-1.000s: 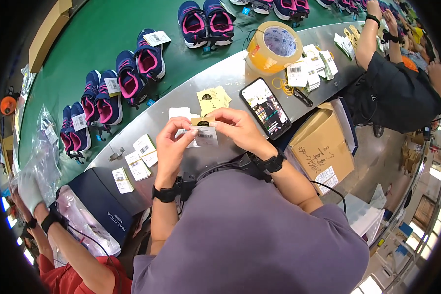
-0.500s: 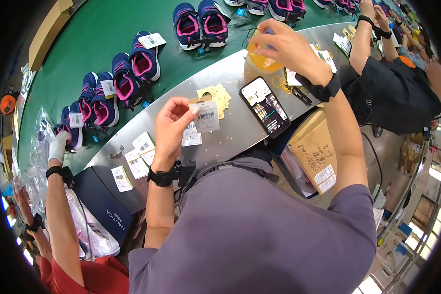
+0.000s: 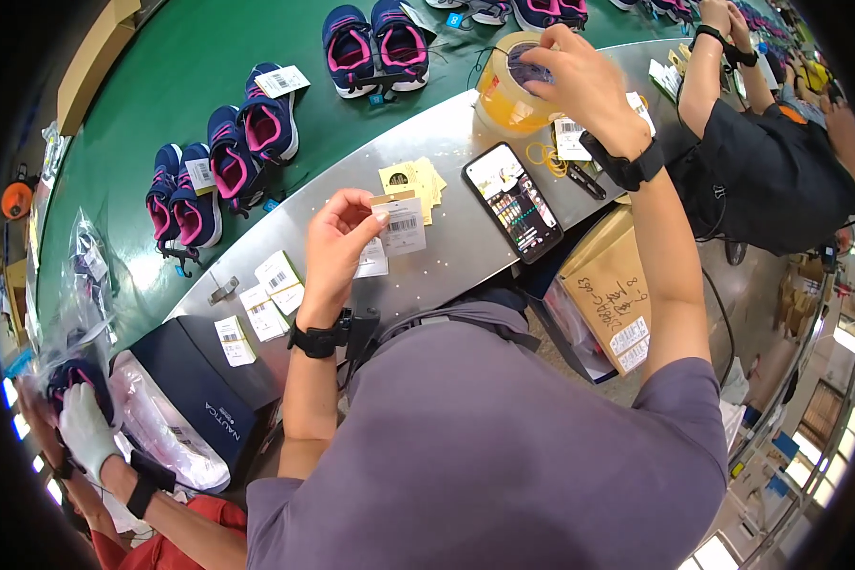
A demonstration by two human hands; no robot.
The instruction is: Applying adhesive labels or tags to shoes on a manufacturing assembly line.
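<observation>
My left hand (image 3: 342,242) pinches a white hang tag (image 3: 404,228) with a barcode and a brown top edge. Below that tag, more white tags (image 3: 372,260) lie on the metal worktop, with yellowish card tags (image 3: 416,180) just behind. My right hand (image 3: 584,90) reaches over the mouth of a yellowish, see-through, roll-shaped holder (image 3: 515,103) with dark thin stuff inside. Its fingers are bent together at the opening; what they hold, if anything, I cannot make out. Thin dark strings (image 3: 482,65) stick out over the holder's left side.
A phone (image 3: 513,202) lies between my arms, near yellow rubber bands (image 3: 544,160). Banded tag stacks (image 3: 280,282) sit at left. Navy-and-pink shoes (image 3: 230,157) line the green belt (image 3: 285,38). A co-worker's gloved hand (image 3: 85,432) holds a shoe at lower left; another person (image 3: 760,180) works at right.
The shoes on the belt have shifted slightly left. The co-worker's gloved hand has brought a shoe off the belt toward the lower left. My right hand has moved slightly right and up; my left keeps its tag.
</observation>
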